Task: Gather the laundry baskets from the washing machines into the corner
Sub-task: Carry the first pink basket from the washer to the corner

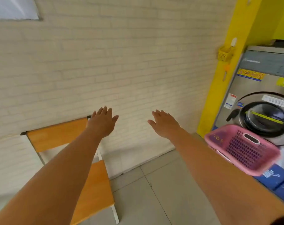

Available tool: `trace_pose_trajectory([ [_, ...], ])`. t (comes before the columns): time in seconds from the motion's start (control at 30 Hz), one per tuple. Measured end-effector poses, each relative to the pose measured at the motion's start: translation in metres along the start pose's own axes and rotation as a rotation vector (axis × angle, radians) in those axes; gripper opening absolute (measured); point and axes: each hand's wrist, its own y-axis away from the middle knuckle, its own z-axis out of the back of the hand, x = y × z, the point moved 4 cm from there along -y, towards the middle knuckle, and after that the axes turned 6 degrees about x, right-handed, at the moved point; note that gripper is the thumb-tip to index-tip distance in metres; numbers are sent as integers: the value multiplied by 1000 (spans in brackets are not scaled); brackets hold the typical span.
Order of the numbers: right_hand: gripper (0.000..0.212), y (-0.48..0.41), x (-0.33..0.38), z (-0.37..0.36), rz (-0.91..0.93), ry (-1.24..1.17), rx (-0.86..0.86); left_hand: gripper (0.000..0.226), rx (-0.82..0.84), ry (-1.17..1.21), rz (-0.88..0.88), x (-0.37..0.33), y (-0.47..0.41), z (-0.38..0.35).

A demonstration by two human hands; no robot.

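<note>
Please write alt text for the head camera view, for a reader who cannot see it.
Two bare arms reach forward, left hand and right hand open and empty, toward a pale brick wall. A pink laundry basket sits at right before a front-loading washing machine; an orange chair stands at left.

The washing machine [258,88] at 3 o'clock is cut off by the right edge, so its far side and most of its control panel are out of view. Its stickers and labels are too blurred to read. The pink laundry basket [242,148] hides the machine's lower front, and the right forearm covers the basket's near corner. Dark markings on the basket's wall cannot be made out. Blue boxes [273,177] at 4 o'clock are partly hidden under the basket and clipped by the edge. The left forearm hides part of the orange chair [56,135] at 8 o'clock.
</note>
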Motion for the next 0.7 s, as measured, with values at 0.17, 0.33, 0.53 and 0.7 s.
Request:
trace_pose_trajectory([
  [0.17, 56, 34, -76, -34, -170, -8, 55, 64, 104, 4, -124, -66, -9, -48],
  [0.33, 51, 81, -157, -54, -295, -87, 57, 64, 160, 15, -237, -148, -16, -88],
  [0.53, 49, 127, -272, -87, -412, -158, 49, 63, 242, 56, -310, -256, -28, -142],
  [0.7, 47, 152, -356, -110, -512, -241, 75, 61, 294, 77, -376, -343, -40, -183],
])
